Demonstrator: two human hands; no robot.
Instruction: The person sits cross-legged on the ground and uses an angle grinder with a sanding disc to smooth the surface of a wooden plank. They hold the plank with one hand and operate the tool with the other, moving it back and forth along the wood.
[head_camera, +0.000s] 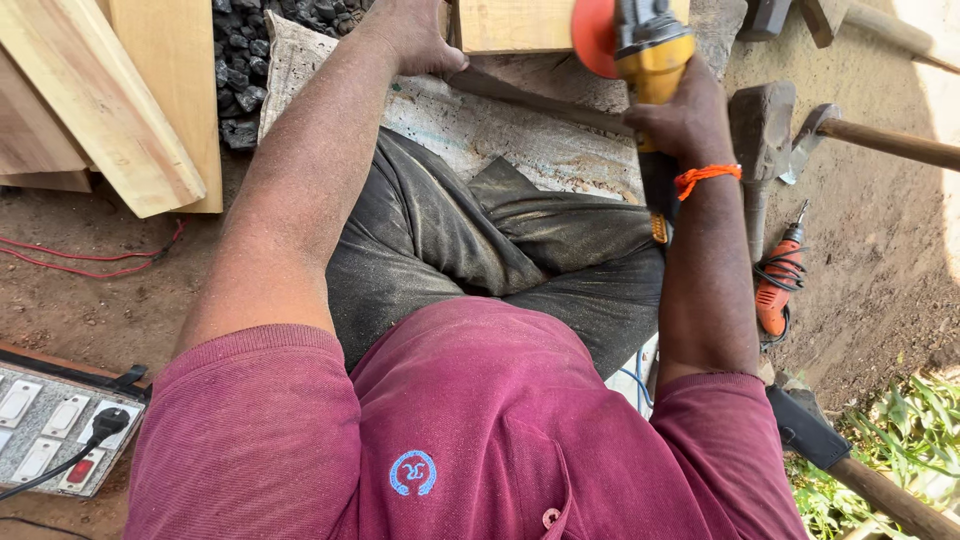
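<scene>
I sit cross-legged on a sack on the ground. My right hand (682, 115) grips a yellow angle grinder (650, 45) with an orange disc (593, 35), held at the edge of a pale wooden block (510, 22) at the top. My left hand (412, 38) rests on the sack beside the block's left end, palm down with its fingers curled at the block's corner. An orange thread is tied round my right wrist. A long dark metal bar (545, 100) lies across the sack in front of my legs.
Wooden planks (110, 100) lean at the upper left beside a heap of charcoal (240, 70). A switchboard with a plug (60, 430) lies at the lower left, with red wires on the soil. Hammers (762, 140), an orange drill (778, 280) and wooden handles lie to the right; grass at the lower right.
</scene>
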